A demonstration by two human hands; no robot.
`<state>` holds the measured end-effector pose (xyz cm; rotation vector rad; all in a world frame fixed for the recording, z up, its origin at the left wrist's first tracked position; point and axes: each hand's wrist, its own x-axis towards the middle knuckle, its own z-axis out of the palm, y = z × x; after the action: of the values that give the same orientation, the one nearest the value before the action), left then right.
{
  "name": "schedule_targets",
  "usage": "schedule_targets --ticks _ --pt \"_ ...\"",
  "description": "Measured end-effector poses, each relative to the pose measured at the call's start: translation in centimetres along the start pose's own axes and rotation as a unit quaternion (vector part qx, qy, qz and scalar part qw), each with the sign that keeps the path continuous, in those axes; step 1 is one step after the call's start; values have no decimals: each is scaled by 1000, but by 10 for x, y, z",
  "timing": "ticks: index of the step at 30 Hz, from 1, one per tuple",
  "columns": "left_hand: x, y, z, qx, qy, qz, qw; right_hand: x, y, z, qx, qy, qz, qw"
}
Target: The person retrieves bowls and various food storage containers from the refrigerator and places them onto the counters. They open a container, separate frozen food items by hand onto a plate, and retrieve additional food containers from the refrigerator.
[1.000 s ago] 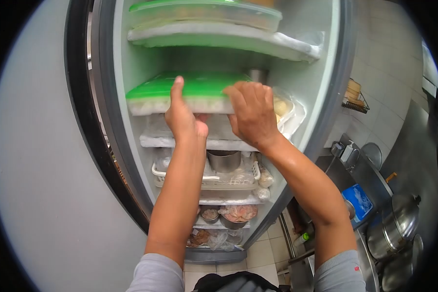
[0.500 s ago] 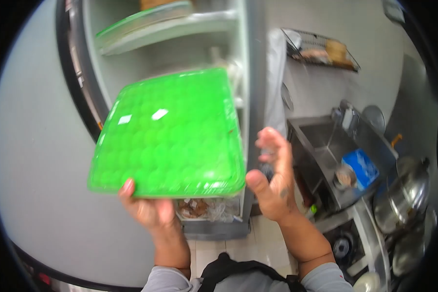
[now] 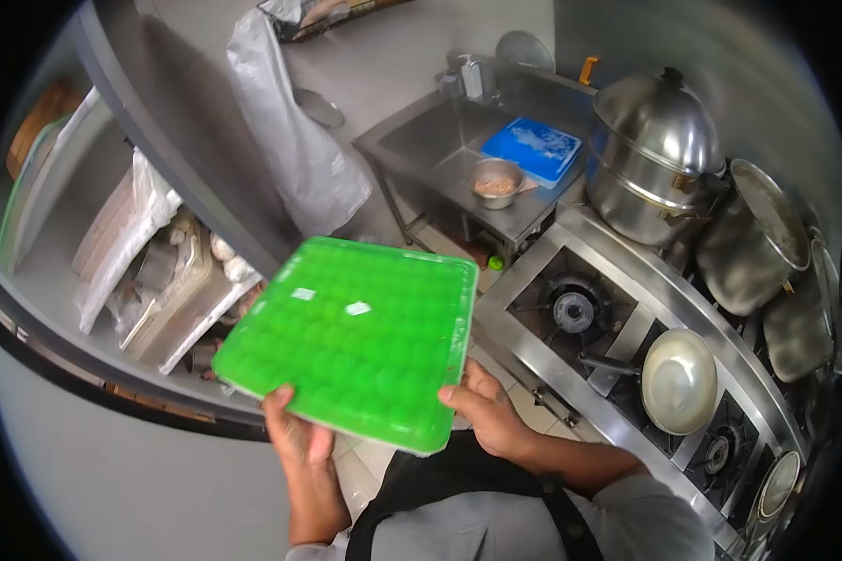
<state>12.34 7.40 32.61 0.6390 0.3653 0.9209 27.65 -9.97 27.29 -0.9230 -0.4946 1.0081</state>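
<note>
A flat square container with a bright green lid is held out in front of my body. Rows of round bumps show on the green top, along with two small white labels. My left hand grips its near left edge, thumb on top and the other fingers underneath. At the right edge, my right hand holds it too, with the thumb over the rim. What lies inside the container cannot be made out.
An open refrigerator with loaded shelves stands at left. Behind is a steel sink with a blue board and a small bowl. At right, a gas stove carries a pan, near a large steamer pot.
My view has turned right, from the refrigerator toward the sink and stove. The green-lidded container has come away from the refrigerator, and my right hand, open before, now grips its right edge.
</note>
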Motion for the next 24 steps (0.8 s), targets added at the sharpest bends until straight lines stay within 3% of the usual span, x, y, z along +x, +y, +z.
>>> schedule_targets --ticks 8,12,19,24 --pt "137 -107 53 7 -70 -93 993 75 -33 -67 145 111 -79 980" --pt "236 -159 73 -11 -83 -103 991 156 -74 -106 113 186 -180 959" --pt "503 -259 113 -78 -69 -139 985 323 -145 -218 -9 279 -240 930" --pt "627 -360 160 65 -121 -193 972 409 -179 -328 37 335 -229 913"
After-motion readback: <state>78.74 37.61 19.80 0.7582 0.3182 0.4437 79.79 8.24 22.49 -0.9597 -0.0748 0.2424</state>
